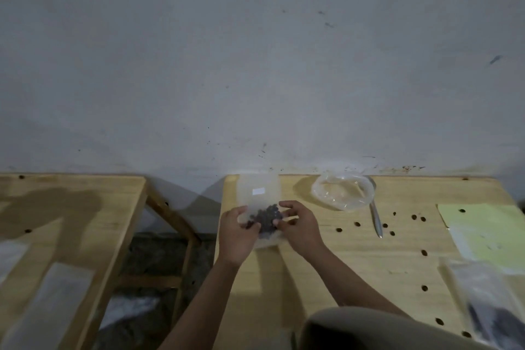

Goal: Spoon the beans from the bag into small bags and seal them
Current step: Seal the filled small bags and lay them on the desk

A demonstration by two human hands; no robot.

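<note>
Both the left hand (238, 231) and right hand (298, 226) pinched the small bag (259, 193) (limp, light film; beans (267, 217) shift), best gripped at its edges.

Dim, greyish light, perhaps from overhead behind; a soft shadow falls on the left table (71, 207). Edges bend and blur, with the right-hand bags (488, 298) smeared.

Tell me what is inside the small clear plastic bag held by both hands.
Dark beans sit inside the small clear plastic bag; its upper part looks empty. Left hand and right hand cover its lower corners.
</note>
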